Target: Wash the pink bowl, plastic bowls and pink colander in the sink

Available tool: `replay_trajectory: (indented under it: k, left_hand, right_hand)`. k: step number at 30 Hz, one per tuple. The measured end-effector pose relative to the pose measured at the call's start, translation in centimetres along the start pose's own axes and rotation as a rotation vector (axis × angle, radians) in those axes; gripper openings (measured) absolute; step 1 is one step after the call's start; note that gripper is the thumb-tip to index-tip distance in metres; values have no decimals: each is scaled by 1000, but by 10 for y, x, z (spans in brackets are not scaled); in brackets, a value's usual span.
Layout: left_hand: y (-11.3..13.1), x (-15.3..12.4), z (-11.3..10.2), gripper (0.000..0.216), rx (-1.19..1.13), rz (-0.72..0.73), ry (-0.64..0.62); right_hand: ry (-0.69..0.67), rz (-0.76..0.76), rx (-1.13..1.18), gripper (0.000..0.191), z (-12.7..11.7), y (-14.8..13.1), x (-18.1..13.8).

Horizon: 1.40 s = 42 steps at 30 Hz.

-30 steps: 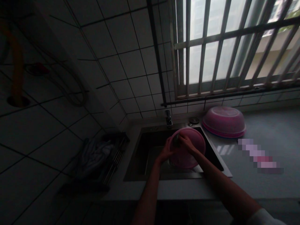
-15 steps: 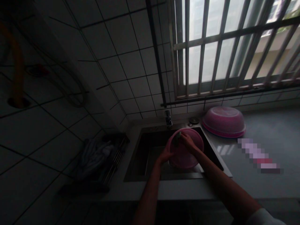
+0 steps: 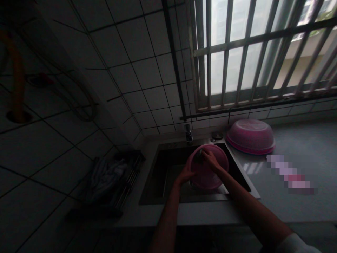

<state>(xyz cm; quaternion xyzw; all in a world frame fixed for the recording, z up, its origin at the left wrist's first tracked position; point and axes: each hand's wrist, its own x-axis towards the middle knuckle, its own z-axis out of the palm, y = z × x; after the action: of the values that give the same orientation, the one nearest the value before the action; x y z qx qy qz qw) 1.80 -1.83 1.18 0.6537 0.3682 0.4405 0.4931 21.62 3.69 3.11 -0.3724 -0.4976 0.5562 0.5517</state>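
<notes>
Holding pink basin (image 3: 207, 178), L hand (image 3: 186, 173)

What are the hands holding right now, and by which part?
The left hand holds the pink basin by its left rim; the right hand holds a small item inside it, gripped part unclear.

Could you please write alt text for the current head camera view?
A person's left hand holds a pink basin tilted in a metal sink while the right hand holds a small, indistinct item inside it. An overturned pink basin sits on the counter, near a barred window.
</notes>
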Motion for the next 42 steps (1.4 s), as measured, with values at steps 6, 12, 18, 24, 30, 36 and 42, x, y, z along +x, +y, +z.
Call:
replay_trajectory:
  k: [6,12,18,24,30,36,42]
  left_hand:
    - [-8,-2,-4,112,74,-26,-2]
    - [-2,-1,-4,112,64,0,-11]
    - [-4,0,-3,115,22,6,-13]
    - [-10,-3,-7,114,41,-44,12]
    - [-5,2,-4,112,74,11,23]
    - [-6,1,-2,114,62,12,14]
    - [-9,0,-4,110,103,-13,36]
  right_hand:
    - [-453,61,-86,28,20,20,-14]
    - [-192,45,-59,36,5,24,-1]
    - [-58,44,-7,39,1,15,4]
    - [-492,143,-22,31,25,20,-21]
    - [-73,87,97,35,6,5,-1]
    - [-80,107,135,41,8,2,-2]
    - [-482,155,-2,40,25,14,-21]
